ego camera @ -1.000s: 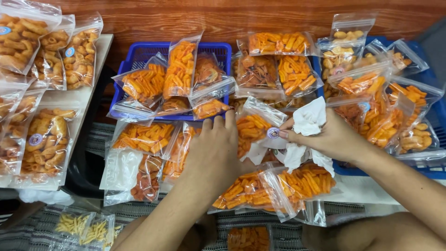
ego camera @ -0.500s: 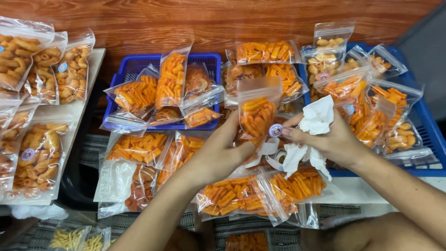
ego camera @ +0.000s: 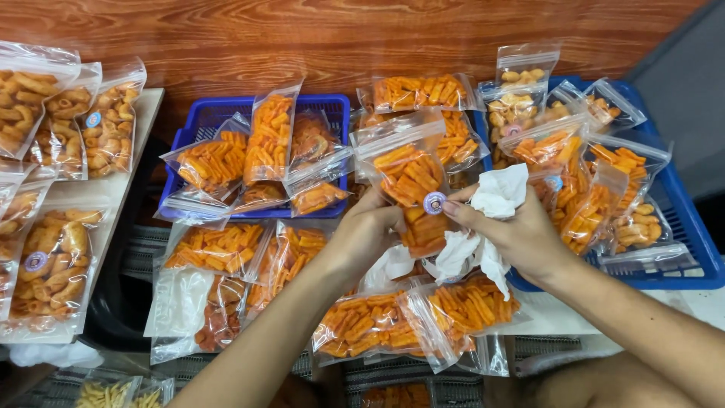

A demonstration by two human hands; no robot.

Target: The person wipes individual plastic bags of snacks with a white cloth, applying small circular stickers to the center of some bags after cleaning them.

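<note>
My left hand holds a clear zip bag of orange stick snacks upright in the middle of the view. My right hand grips a crumpled white tissue, and its thumb presses a small round sticker on the front of the bag. More filled bags of orange snacks lie flat just below both hands.
A blue basket with several snack bags stands at the left centre. Another blue basket with bags is at the right. Bags of pale ring snacks lie on a white board at the left. A wooden wall runs behind.
My left hand lifted one bag from the pile and stood it upright. My right hand with the tissue came to its front and pressed on the sticker.
</note>
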